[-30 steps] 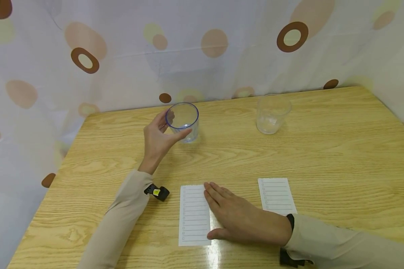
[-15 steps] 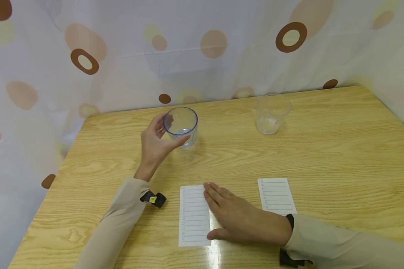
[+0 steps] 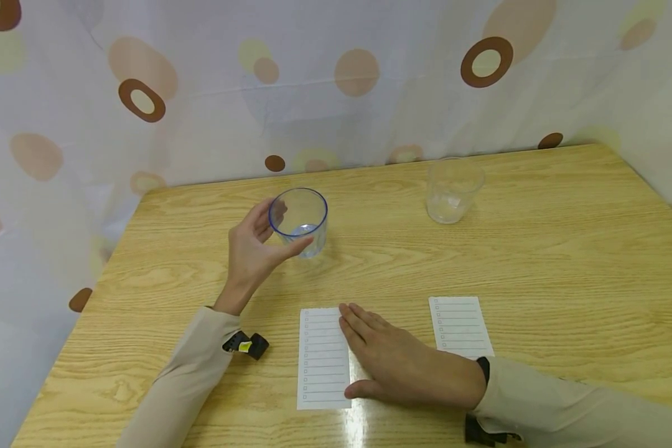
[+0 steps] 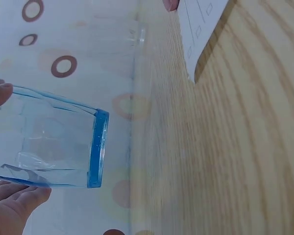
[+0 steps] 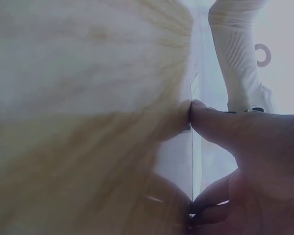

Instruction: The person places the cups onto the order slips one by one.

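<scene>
My left hand grips a clear cup with a blue rim, thumb on the near side and fingers round the left. In the left wrist view, the same cup shows a thick blue base, which stands off the table against the curtain. My right hand lies with fingers extended on the right edge of a lined paper sheet, thumb spread near its lower corner. From the right wrist view, the thumb touches down beside the thin sheet.
A second clear cup stands upright at the table's back right. Another lined sheet lies right of my right hand, partly covered by that forearm. A patterned curtain hangs behind the wooden table.
My left hand has drawn the blue-rimmed cup a little nearer and slightly left. The right hand, both sheets and the other cup stay where they were.
</scene>
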`<state>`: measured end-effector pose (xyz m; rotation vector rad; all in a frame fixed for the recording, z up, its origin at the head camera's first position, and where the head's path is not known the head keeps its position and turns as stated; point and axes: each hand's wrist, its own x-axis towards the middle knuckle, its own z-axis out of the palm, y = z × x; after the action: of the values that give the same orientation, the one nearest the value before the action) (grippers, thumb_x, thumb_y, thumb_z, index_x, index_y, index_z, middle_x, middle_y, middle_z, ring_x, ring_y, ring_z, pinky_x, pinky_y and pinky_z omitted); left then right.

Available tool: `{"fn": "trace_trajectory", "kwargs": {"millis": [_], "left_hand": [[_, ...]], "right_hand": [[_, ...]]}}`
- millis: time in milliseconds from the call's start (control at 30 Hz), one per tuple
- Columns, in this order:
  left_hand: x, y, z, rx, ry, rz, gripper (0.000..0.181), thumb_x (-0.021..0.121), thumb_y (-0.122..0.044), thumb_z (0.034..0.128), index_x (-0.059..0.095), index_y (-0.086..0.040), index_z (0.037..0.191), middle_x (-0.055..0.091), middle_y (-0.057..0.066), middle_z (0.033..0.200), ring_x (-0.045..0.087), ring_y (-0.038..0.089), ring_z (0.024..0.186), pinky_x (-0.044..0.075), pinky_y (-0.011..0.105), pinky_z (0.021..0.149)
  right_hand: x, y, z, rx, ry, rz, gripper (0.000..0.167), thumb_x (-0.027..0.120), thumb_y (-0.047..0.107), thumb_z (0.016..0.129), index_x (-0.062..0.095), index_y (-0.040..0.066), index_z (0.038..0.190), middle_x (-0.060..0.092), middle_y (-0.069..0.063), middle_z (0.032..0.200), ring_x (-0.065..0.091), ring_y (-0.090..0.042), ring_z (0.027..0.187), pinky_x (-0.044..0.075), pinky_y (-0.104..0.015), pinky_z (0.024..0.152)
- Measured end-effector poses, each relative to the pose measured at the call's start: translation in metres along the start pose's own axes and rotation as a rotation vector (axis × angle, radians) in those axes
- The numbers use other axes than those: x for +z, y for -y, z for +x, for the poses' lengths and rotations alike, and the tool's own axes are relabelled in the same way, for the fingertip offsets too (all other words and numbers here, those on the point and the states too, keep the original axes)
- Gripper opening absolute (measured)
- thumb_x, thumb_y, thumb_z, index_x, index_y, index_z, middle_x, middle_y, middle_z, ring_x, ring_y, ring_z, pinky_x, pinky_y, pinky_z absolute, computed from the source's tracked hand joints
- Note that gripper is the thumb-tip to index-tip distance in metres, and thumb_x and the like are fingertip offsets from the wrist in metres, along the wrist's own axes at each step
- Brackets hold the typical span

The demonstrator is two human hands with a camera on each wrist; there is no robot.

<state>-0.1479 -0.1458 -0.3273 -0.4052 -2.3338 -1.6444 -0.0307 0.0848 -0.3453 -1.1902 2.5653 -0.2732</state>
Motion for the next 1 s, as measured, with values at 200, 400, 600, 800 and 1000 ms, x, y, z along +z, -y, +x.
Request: {"fn": "trace_trajectory", "kwargs": {"millis": [200, 400, 600, 800, 1000], "left_hand": [[-0.005, -0.006, -0.009, -0.022, 0.009, 0.032, 0.079, 0.088, -0.015, 0.0675, 0.052, 0.001, 0.136, 0.061, 0.012, 0.129, 0.058, 0.023, 0.119, 0.048, 0.033, 0.098], [-0.005, -0.007, -0.014, -0.002, 0.03, 0.013, 0.079, 0.089, -0.011, 0.0661, 0.052, 0.002, 0.134, 0.061, 0.016, 0.128, 0.058, 0.028, 0.12, 0.048, 0.032, 0.098], [-0.004, -0.013, -0.019, 0.002, 0.068, 0.005, 0.08, 0.088, -0.008, 0.066, 0.05, 0.002, 0.136, 0.06, 0.013, 0.129, 0.058, 0.025, 0.12, 0.047, 0.03, 0.098], [-0.004, -0.021, -0.023, 0.006, 0.085, -0.002, 0.079, 0.088, -0.005, 0.0655, 0.05, 0.004, 0.134, 0.061, 0.015, 0.128, 0.059, 0.023, 0.118, 0.047, 0.028, 0.098], [-0.005, -0.027, -0.029, -0.001, 0.105, -0.028, 0.077, 0.088, -0.004, 0.065, 0.052, 0.002, 0.133, 0.062, 0.013, 0.127, 0.059, 0.022, 0.118, 0.047, 0.028, 0.098]], "right_hand": [[0.0, 0.0, 0.001, 0.0, 0.008, 0.003, 0.091, 0.055, 0.057, 0.09, 0.029, -0.011, 0.146, 0.016, -0.026, 0.156, 0.016, -0.036, 0.145, 0.025, -0.046, 0.114], [0.0, -0.001, 0.0, -0.004, 0.008, -0.013, 0.092, 0.055, 0.057, 0.09, 0.029, -0.011, 0.145, 0.016, -0.026, 0.156, 0.016, -0.037, 0.145, 0.026, -0.045, 0.114], [0.0, -0.002, -0.001, -0.002, 0.004, -0.023, 0.092, 0.055, 0.057, 0.09, 0.03, -0.011, 0.145, 0.017, -0.027, 0.155, 0.017, -0.037, 0.144, 0.026, -0.045, 0.114], [-0.001, -0.003, -0.002, 0.004, 0.01, -0.012, 0.092, 0.055, 0.057, 0.09, 0.029, -0.011, 0.146, 0.016, -0.027, 0.156, 0.016, -0.037, 0.145, 0.025, -0.046, 0.114], [-0.001, -0.003, -0.002, 0.011, 0.019, -0.013, 0.092, 0.054, 0.058, 0.09, 0.028, -0.011, 0.146, 0.015, -0.026, 0.156, 0.015, -0.036, 0.145, 0.024, -0.046, 0.115]]}}
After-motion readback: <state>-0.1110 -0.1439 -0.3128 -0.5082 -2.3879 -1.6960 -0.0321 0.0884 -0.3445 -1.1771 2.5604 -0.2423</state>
